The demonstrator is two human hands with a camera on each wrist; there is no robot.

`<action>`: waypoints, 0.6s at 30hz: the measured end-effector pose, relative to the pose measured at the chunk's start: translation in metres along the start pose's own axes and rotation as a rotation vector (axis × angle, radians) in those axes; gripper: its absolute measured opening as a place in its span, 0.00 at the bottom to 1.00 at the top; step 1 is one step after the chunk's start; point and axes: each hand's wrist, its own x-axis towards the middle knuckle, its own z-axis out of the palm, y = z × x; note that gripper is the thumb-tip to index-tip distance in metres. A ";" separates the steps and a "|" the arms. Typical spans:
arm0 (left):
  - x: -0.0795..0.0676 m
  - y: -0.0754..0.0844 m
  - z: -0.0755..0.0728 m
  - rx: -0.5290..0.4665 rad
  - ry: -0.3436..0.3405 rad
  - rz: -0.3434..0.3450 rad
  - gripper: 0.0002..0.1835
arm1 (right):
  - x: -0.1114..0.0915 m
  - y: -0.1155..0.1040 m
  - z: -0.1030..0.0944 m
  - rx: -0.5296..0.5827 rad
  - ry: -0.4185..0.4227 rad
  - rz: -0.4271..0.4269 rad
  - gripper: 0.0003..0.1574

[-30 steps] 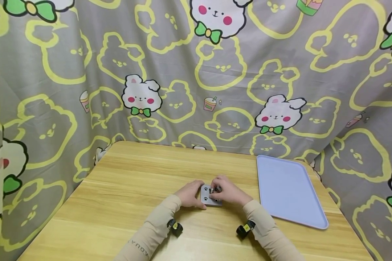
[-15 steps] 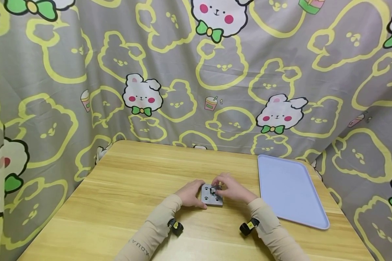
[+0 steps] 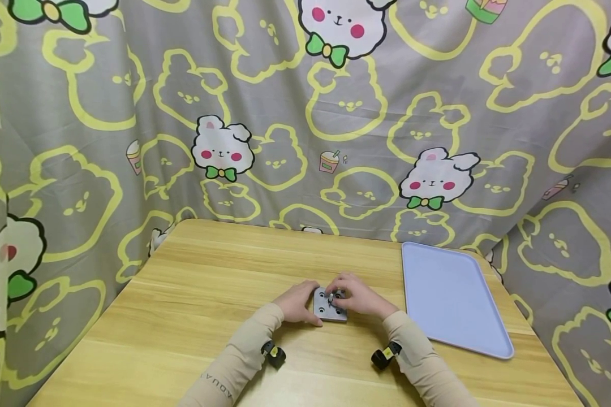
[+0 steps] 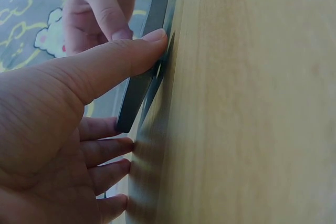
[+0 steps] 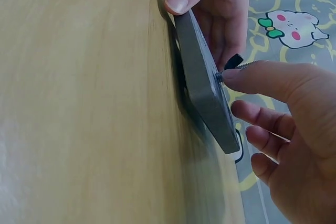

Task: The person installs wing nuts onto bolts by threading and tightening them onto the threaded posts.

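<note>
A grey metal plate (image 3: 330,312) with several round holes lies on the table in the head view. My left hand (image 3: 296,303) grips its left side; in the left wrist view the thumb (image 4: 149,43) lies on the plate's near edge. My right hand (image 3: 360,297) is over the plate's upper right part, pinching a small metal part (image 3: 331,299) that stands up near the plate's middle. The right wrist view shows a short threaded piece (image 5: 219,77) at the plate's face and a dark end (image 5: 233,61) beside the right thumb. Its exact kind is partly hidden by the fingers.
A pale lavender tray (image 3: 453,299) lies on the right of the wooden table (image 3: 224,271). A patterned curtain (image 3: 285,102) hangs behind and along both sides. Black wrist-worn cameras sit on both forearms.
My right fingers loosened and drew a little right off the small metal part half a second ago, then came back onto it. The left hand and plate stay nearly where they were.
</note>
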 end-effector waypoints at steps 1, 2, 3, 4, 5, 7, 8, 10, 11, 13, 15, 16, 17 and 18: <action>0.000 0.000 0.000 0.000 0.000 -0.001 0.50 | 0.000 0.000 0.000 -0.002 -0.001 -0.003 0.13; 0.000 -0.001 0.000 0.000 0.000 -0.001 0.50 | 0.000 0.000 0.000 -0.002 -0.004 -0.005 0.12; 0.001 -0.001 0.001 0.001 0.000 -0.001 0.50 | 0.000 0.000 0.000 -0.003 -0.006 -0.006 0.11; 0.001 -0.001 0.001 0.001 0.001 0.000 0.51 | 0.000 -0.001 0.000 -0.003 -0.007 -0.007 0.10; 0.001 -0.001 0.001 0.001 0.001 -0.001 0.51 | 0.000 -0.001 0.000 -0.004 -0.008 -0.008 0.09; 0.001 -0.002 0.001 0.001 0.002 -0.003 0.51 | 0.000 -0.001 0.000 -0.007 -0.008 -0.005 0.08; 0.001 -0.002 0.002 0.001 0.002 -0.005 0.51 | 0.000 -0.002 0.000 -0.008 -0.006 -0.002 0.07; 0.001 -0.002 0.002 0.000 0.000 -0.011 0.51 | 0.000 -0.003 0.001 -0.019 0.007 0.001 0.06; 0.001 -0.002 0.002 0.000 -0.003 -0.015 0.51 | 0.000 -0.003 0.002 -0.022 0.016 0.004 0.06; 0.001 -0.001 0.002 0.001 -0.005 -0.016 0.51 | 0.000 -0.004 0.004 -0.026 0.037 0.015 0.05; 0.000 -0.001 0.002 -0.002 -0.005 -0.013 0.51 | 0.001 -0.005 0.006 -0.033 0.057 0.025 0.05; 0.000 -0.001 0.002 -0.005 -0.002 -0.010 0.51 | 0.001 -0.006 0.007 -0.032 0.065 0.033 0.05; -0.001 -0.001 0.002 -0.004 -0.002 -0.009 0.51 | 0.001 -0.006 0.008 -0.035 0.072 0.041 0.05; -0.001 -0.001 0.002 -0.006 0.002 -0.005 0.51 | 0.001 -0.007 0.009 -0.040 0.079 0.046 0.05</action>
